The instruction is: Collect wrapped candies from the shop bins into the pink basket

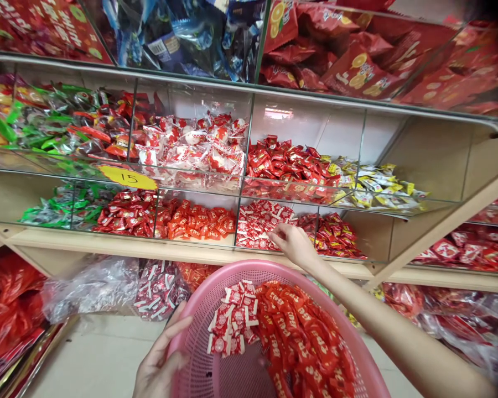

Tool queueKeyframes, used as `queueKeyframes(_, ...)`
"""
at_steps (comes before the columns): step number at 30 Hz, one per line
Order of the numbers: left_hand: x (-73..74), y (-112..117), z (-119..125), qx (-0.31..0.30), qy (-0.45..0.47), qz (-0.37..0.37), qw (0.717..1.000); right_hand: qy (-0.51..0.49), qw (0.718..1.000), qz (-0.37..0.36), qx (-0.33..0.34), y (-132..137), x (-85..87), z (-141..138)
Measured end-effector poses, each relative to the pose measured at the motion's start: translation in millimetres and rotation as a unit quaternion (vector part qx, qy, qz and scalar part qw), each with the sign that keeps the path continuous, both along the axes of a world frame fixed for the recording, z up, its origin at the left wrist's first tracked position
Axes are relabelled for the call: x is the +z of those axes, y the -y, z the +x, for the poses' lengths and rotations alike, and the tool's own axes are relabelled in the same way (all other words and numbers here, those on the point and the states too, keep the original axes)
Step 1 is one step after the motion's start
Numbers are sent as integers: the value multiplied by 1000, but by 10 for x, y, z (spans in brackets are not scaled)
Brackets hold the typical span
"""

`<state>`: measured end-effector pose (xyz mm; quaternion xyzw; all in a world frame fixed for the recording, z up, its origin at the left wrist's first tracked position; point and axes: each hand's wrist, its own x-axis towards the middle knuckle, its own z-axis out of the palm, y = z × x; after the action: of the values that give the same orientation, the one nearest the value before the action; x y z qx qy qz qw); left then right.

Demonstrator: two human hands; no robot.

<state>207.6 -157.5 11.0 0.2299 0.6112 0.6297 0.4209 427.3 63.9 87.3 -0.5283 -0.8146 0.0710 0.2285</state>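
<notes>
My left hand (160, 362) grips the rim of a pink plastic basket (199, 309) at the bottom of the view. Inside lie red-and-white wrapped candies (232, 323) and a heap of red candy wrappers (307, 337). My right hand (291, 243) reaches over the basket into a glass-fronted bin of red-and-white candies (259, 221) on the lower shelf, fingers curled down onto the pile; whether it holds any is hidden.
Glass-divided bins hold green (66, 207), red (128, 213), orange-red (199, 221) and yellow candies (377, 185). A yellow price tag marked 15 (126, 178) sits on the glass. Large snack bags fill the top shelf (348, 55). Plastic sacks of candy (157, 290) lie below.
</notes>
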Motion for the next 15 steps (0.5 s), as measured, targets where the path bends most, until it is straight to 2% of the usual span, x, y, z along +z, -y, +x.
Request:
queueKeyframes(2, 5, -3, 18, 16, -3, 8, 1000, 78, 994, 20, -69, -99, -6, 63)
queueKeyframes(5, 0, -2, 9, 4, -13, 0, 1000, 165, 980, 29, -107, -175, -65, 49)
queueKeyframes(9, -18, 7, -7, 2, -11, 0, 1000, 211, 969, 20, -125, -182, -114, -70)
queueKeyframes(15, -17, 7, 32, 21, -4, 10, 1000, 221, 968, 23, -113, -173, -112, -119)
